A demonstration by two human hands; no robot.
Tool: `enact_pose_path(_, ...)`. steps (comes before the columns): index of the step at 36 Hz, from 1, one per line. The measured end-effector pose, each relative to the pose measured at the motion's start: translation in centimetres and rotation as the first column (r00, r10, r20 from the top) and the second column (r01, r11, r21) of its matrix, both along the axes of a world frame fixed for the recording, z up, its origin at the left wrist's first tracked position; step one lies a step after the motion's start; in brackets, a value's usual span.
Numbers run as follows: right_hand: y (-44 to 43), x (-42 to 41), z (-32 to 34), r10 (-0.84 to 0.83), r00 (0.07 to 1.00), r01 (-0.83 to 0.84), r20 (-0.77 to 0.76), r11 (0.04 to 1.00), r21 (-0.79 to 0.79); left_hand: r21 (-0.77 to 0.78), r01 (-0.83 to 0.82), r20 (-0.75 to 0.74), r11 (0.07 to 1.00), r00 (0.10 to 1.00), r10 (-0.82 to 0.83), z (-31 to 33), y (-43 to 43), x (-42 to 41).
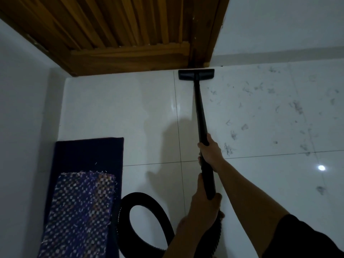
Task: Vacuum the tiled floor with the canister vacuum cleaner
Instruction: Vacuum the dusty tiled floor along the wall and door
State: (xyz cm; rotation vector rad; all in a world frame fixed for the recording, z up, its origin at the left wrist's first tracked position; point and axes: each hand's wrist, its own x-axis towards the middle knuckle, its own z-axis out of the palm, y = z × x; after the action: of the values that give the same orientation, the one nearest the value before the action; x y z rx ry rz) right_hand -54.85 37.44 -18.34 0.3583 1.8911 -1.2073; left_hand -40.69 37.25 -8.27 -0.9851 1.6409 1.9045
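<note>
Head view: a person stands over a white tiled floor (149, 112) and works with a vacuum.
Wand: the black wand (202, 127) runs from lower centre up to the floor head (196, 74), which lies flat on the tiles at upper centre, touching the foot of the wooden door (130, 43).
Right hand: the right hand (211, 150) has its grip wrapped around the wand in the middle.
Left hand: the left hand (202, 203) has its grip wrapped around the lower end of the wand, where the hose (141, 200) begins; the hose makes a loop on the floor at lower centre.
Canister: not in view.
Rugs: a dark mat (89, 155) with a checked rug (78, 211) on it, lower left.
Done: tiles in the left and centre look clean.
Left: many tufts of hair and dust (279, 108) remain on the right tiles, so, as I judge, much work is still ahead.
</note>
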Motion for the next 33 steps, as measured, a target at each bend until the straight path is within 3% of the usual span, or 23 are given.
enact_pose_path(18,6.7,-3.7,2.0,0.003,1.0,-0.003,-0.027,1.0,0.007,-0.072,0.093,-0.046,0.993,0.994,-0.096,2.6,5.8,-3.6)
enact_pose_path(33,12.2,-5.3,3.6,0.052,0.999,-0.053,-0.014,0.999,-0.006,-0.031,0.021,-0.024,0.999,0.999,-0.022,4.2,11.5,-5.5)
